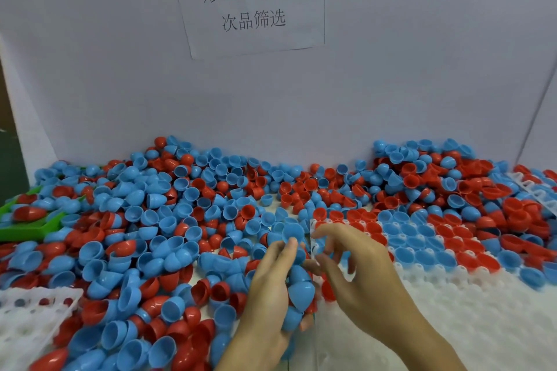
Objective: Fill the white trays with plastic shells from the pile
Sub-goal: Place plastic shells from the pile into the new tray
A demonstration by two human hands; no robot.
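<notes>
A large pile of red and blue plastic shells [168, 220] covers the table from left to right. In front of me on the right lies a white tray [470, 310]; its far rows hold red and blue shells, its near cells are bare. My left hand [271, 289] grips a nested stack of blue shells [297, 286], with the top one at its fingertips. My right hand [358, 277] hovers just right of the stack, over the tray's left edge, fingers spread with nothing in them.
A second white tray [33, 313] sits at the near left, partly under shells. A green tray [27, 229] lies at the far left. Another white tray [536, 193] pokes out at the far right. A white wall with a paper sign [250, 0] closes the back.
</notes>
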